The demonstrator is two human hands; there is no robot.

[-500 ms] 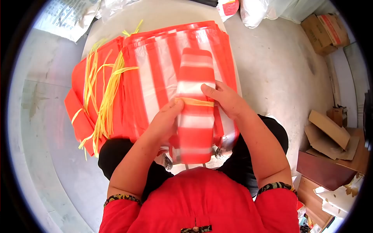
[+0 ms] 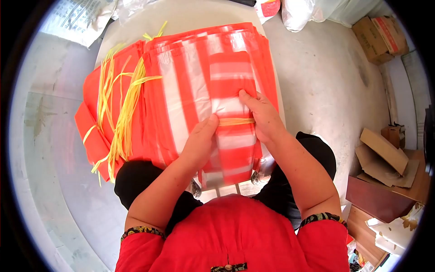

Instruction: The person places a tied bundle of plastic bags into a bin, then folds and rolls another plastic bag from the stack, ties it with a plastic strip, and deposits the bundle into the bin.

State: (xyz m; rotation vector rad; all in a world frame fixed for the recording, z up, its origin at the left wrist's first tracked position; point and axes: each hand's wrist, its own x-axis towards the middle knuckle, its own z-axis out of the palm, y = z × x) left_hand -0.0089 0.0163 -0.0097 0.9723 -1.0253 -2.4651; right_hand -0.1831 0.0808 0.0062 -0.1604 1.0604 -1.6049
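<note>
A folded bundle of red-and-white striped plastic [image 2: 233,158] lies lengthwise over a wide stack of striped plastic sheets [image 2: 183,77]. Yellow ties [image 2: 236,121] wrap round the bundle's middle. My left hand [image 2: 201,138] grips its left edge, thumb by the ties. On the right edge, my right hand [image 2: 263,113] holds it with the thumb on top, just above the ties. The fingers under the bundle are hidden. Loose yellow strips [image 2: 129,118] lie on the left of the stack, beside a tied red bundle [image 2: 93,136].
The stack rests on a pale table [image 2: 190,12]. White bags [image 2: 297,13] stand beyond it. A cardboard box [image 2: 380,38] is at the back right, and an open carton [image 2: 385,156] sits on a brown box [image 2: 376,197] at the right.
Both hands and the bundle have shifted slightly to the right. My right thumb has moved up a little along the bundle.
</note>
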